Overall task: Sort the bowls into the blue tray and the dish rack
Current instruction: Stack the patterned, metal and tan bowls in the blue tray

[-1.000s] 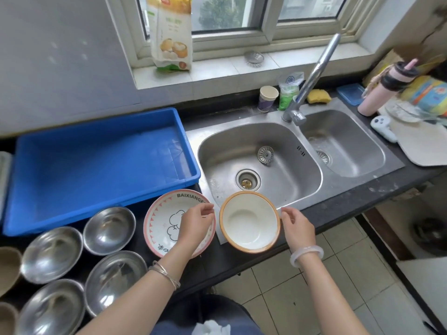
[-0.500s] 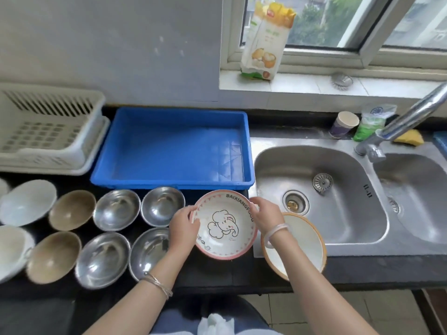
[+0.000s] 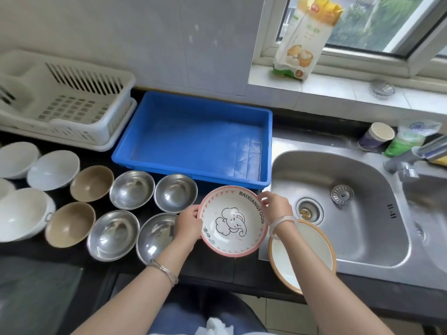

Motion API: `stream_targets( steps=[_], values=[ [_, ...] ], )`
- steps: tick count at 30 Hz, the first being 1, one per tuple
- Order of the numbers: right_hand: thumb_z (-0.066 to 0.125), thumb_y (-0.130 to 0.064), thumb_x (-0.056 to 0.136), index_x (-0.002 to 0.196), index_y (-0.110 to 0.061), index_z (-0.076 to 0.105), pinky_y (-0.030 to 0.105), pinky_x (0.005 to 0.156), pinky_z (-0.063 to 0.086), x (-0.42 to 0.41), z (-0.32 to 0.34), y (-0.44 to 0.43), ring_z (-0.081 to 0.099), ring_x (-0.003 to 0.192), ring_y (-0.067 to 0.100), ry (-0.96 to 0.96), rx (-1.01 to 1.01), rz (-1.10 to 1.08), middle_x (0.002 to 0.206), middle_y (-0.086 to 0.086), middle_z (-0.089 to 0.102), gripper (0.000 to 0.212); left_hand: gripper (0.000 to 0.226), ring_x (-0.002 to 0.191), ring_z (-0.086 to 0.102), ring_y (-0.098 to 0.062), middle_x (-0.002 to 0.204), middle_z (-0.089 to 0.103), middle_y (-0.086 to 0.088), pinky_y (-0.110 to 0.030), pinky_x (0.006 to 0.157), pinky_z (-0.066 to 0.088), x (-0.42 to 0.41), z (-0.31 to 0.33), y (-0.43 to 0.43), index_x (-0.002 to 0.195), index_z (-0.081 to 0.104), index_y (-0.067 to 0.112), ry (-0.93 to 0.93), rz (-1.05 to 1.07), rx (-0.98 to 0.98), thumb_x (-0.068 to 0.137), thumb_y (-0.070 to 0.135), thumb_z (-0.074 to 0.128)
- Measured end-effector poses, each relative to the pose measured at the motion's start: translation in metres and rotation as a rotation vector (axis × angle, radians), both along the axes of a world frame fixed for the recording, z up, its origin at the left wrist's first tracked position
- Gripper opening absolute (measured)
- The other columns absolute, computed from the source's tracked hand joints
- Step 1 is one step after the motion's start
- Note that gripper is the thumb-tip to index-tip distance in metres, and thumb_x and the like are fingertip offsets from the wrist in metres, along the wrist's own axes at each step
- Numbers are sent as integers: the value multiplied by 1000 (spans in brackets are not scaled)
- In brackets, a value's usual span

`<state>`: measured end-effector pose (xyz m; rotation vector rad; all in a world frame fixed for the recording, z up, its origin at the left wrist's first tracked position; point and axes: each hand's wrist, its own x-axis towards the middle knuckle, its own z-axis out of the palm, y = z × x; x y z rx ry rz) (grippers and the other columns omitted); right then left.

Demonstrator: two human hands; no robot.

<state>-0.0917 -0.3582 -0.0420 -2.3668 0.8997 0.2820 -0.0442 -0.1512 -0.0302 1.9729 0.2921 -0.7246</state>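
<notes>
Pink-rimmed ceramic bowl with elephant print (image 3: pixel 232 220), gripped at opposite rim edges by left hand (image 3: pixel 189 224) and right hand (image 3: pixel 278 209) fingers, sits just before empty blue plastic tray (image 3: pixel 193 136); next move likely lifts it in.

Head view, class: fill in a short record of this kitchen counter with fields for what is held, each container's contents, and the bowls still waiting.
held item: elephant bowl, pink rim, gripped by left hand and right hand
blue tray: no bowls in it
dish rack: no bowls in it
steel bowls: four on the counter, left of the held bowl
brown bowls: two
white bowls: several at far left, partly cut off
orange-rimmed bowl: at the sink edge, under the right wrist
</notes>
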Motion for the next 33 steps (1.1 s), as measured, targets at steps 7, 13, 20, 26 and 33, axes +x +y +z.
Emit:
stream_targets(
  steps=[7, 13, 20, 26, 33],
  values=[
    [63, -26, 82, 93, -27, 72, 20, 60, 43, 7, 31, 0, 61, 73, 13, -185, 105, -76, 89, -3, 73, 14, 21, 75, 64, -14, 86, 61, 7, -34, 60, 57, 33, 25, 14, 100, 60, 17, 10, 61, -105, 88, 1, 52],
    [65, -18, 81, 95, -16, 74, 38, 78, 59, 45, 52, 11, 69, 75, 15, -261, 302, -150, 84, -2, 73, 17, 19, 72, 63, -12, 92, 66, 1, -25, 49, 52, 80, 48, 31, 100, 62, 13, -31, 95, -169, 86, 2, 54],
    [62, -7, 81, 95, -10, 74, 27, 61, 60, 104, 58, 35, 67, 60, 14, -304, 355, -215, 75, 1, 72, 19, 11, 70, 62, -17, 86, 65, -7, -21, 49, 53, 141, 53, 57, 96, 62, 5, -81, 188, -238, 85, 8, 63],
    [61, -3, 78, 86, -16, 71, 23, 52, 58, 168, 50, 57, 65, 55, 14, -333, 419, -363, 64, -3, 68, 19, 25, 78, 61, -18, 91, 65, -13, -23, 71, 54, 190, 42, 68, 109, 60, -4, -3, 371, -453, 86, 4, 60],
    [54, -4, 74, 76, -21, 69, 30, 61, 60, 223, 16, 75, 64, 51, 15, -300, 448, -452, 61, -2, 68, 23, 45, 90, 60, -23, 119, 60, -15, -34, 72, 51, 237, 13, 77, 130, 47, 3, 153, 315, -461, 87, -11, 48]
  ],
)
